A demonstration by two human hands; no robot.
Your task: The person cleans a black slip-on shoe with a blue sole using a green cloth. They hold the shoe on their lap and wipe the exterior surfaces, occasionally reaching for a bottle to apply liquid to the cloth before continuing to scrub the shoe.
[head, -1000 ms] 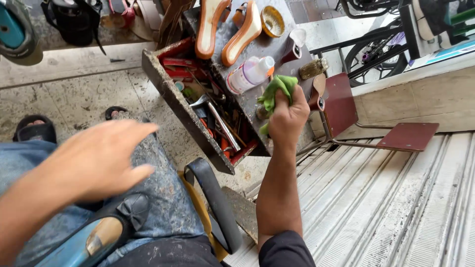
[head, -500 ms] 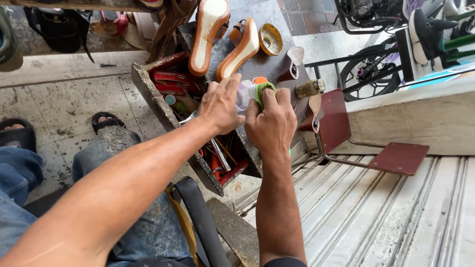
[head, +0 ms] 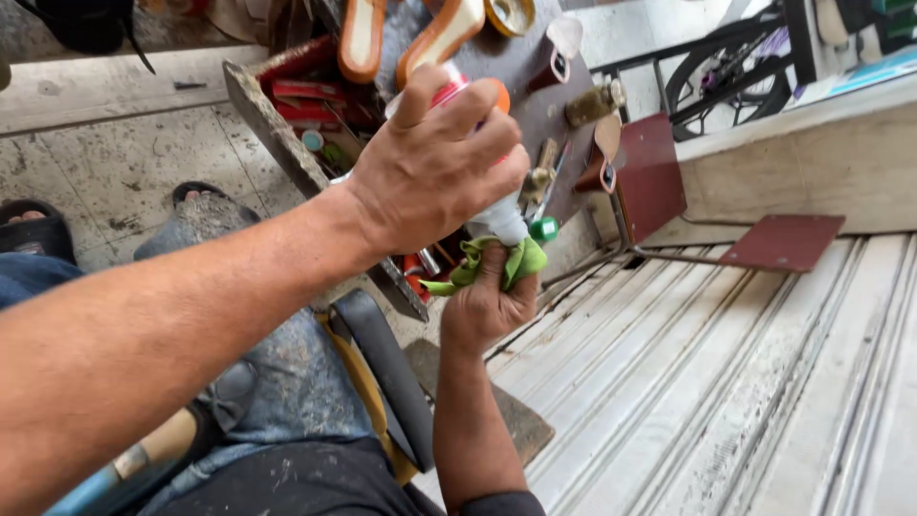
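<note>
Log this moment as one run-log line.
left hand: grips white bottle, tipped down | right hand: holds green cloth under bottle | behind: wooden tool box

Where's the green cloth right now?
The green cloth sits mid-frame, bunched in the right hand, just under the bottle the left hand grips.

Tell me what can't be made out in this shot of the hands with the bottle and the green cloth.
Head view only:
- Bottle: mostly covered by the left hand; contents unknown.
- Whether its tip touches the green cloth: hidden by the fingers.
- Right hand: palm side faces away.
- Toolbox: contents partly behind the forearm.
- Shoe soles: cut off by the top edge.
</note>
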